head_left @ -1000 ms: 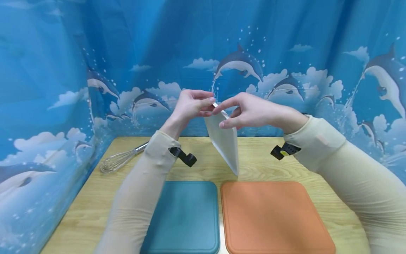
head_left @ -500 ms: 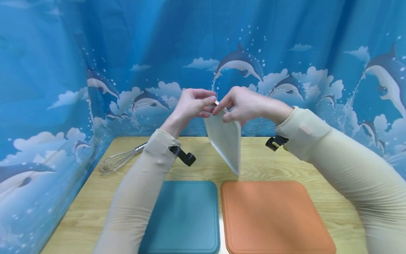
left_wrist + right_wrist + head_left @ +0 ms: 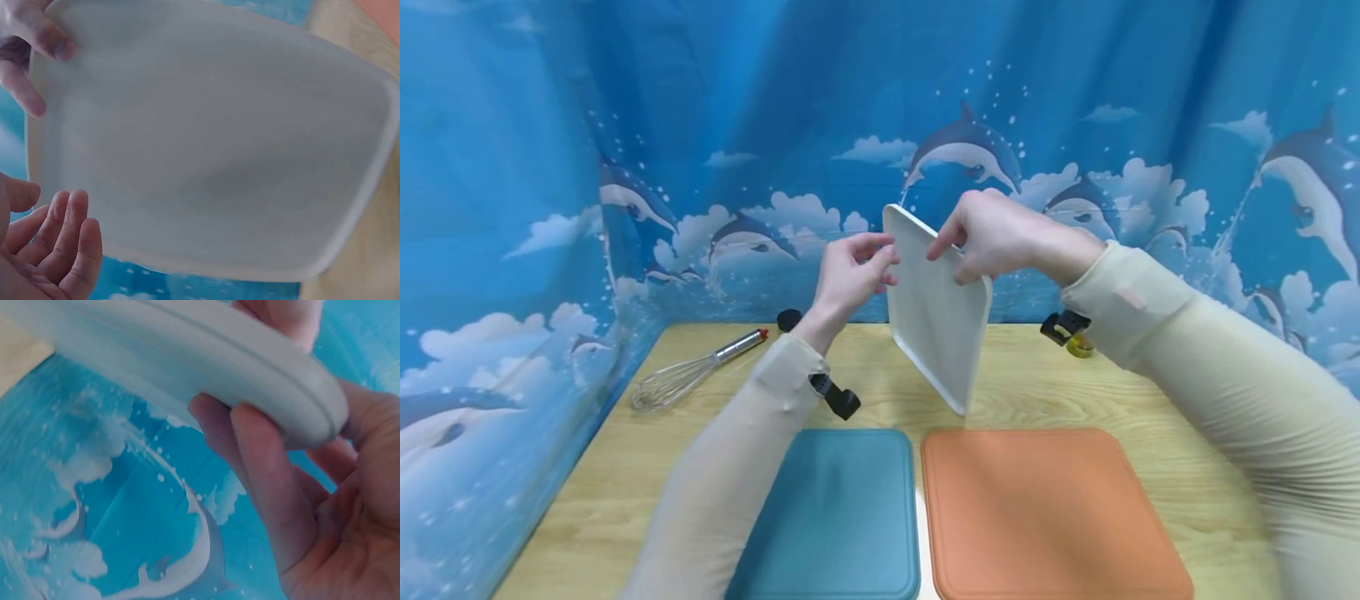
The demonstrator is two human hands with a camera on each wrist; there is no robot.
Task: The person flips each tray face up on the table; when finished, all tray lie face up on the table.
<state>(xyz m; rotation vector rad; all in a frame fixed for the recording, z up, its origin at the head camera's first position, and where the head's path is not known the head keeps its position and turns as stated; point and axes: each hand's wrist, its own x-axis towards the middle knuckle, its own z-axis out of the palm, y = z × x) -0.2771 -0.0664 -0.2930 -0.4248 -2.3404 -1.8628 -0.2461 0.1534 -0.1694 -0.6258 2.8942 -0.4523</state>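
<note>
A white tray (image 3: 936, 317) with rounded corners and a low rim is held tilted on edge above the far half of the table. My right hand (image 3: 1000, 237) pinches its upper right edge; in the right wrist view, fingers (image 3: 262, 450) and thumb lie on either side of the rim. My left hand (image 3: 853, 275) is beside the tray's left edge with its fingers loosely bent and nothing gripped. The left wrist view shows that hand (image 3: 56, 250) in front of the tray's broad face (image 3: 206, 137); whether it touches cannot be told.
A teal tray (image 3: 850, 517) and an orange tray (image 3: 1052, 517) lie side by side at the front of the wooden table (image 3: 1030, 383). A whisk (image 3: 700, 367) with a metal handle lies at the far left. A blue dolphin curtain (image 3: 760, 108) hangs behind and at the sides.
My left hand has let go of the white tray's upper corner and moved slightly down. The right hand has taken hold of the edge, and the tray has turned, showing more of its face.
</note>
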